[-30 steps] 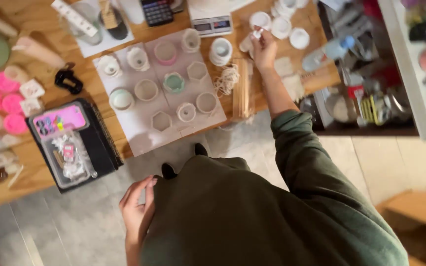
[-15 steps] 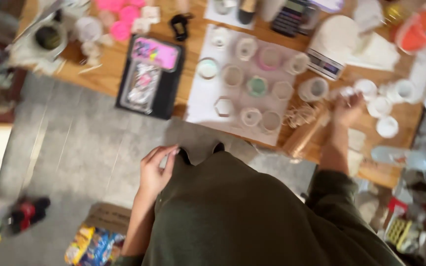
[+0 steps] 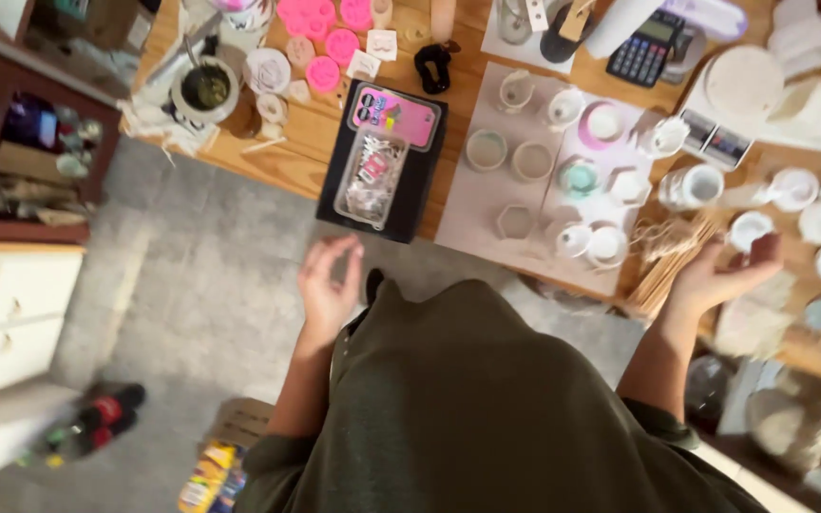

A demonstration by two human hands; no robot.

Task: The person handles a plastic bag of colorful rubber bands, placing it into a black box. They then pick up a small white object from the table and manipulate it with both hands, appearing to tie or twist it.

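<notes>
Wooden tabletop (image 3: 296, 142) crowded with small white ceramic cups on pale mat (image 3: 486, 204). Right hand (image 3: 719, 275) open, palm up, empty, hovering just beside bundle of thin wooden sticks (image 3: 677, 258). Left hand (image 3: 328, 285) loosely open, empty, over grey floor, near black tray (image 3: 334, 195) holding pink phone case (image 3: 393, 116).

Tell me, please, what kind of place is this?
Probably a home craft workspace for casting small items. A wooden table carries pink moulds, many small white pots and a calculator.
</notes>
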